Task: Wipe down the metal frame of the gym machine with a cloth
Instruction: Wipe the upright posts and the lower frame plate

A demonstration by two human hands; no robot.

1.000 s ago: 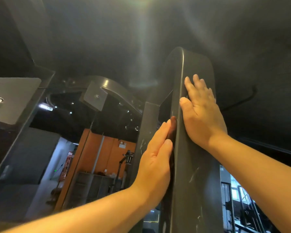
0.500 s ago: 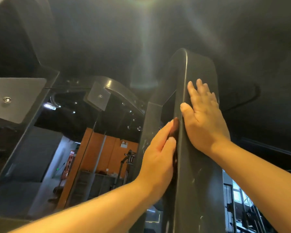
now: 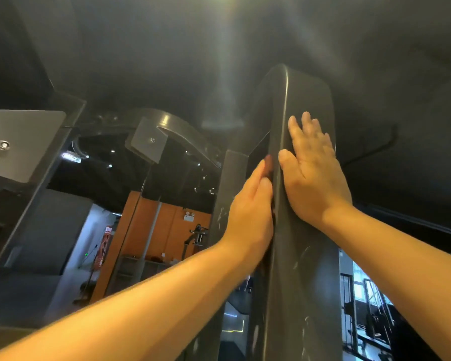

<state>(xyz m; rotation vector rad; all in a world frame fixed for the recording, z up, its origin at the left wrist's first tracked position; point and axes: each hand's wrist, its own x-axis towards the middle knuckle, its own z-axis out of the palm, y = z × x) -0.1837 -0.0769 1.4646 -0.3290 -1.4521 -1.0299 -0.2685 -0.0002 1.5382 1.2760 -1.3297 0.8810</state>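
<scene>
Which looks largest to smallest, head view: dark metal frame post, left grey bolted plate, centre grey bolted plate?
dark metal frame post
left grey bolted plate
centre grey bolted plate
Nearness may skew the two plates.

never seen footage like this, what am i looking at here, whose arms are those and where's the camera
The picture comes from a wide-angle camera worn on a person's head, so the two bare arms reaching in from the bottom are that person's own. The view tilts upward at a gym machine. The tall dark post in the middle is part of its metal frame, scuffed with pale marks. The left hand lies flat against the post's left side. The right hand presses flat on its wider right face, fingers straight. Neither hand plainly holds anything. A cloth could be under a palm, but none shows. To the left a curved bar arches away, and beyond it stands an orange wall.
</scene>
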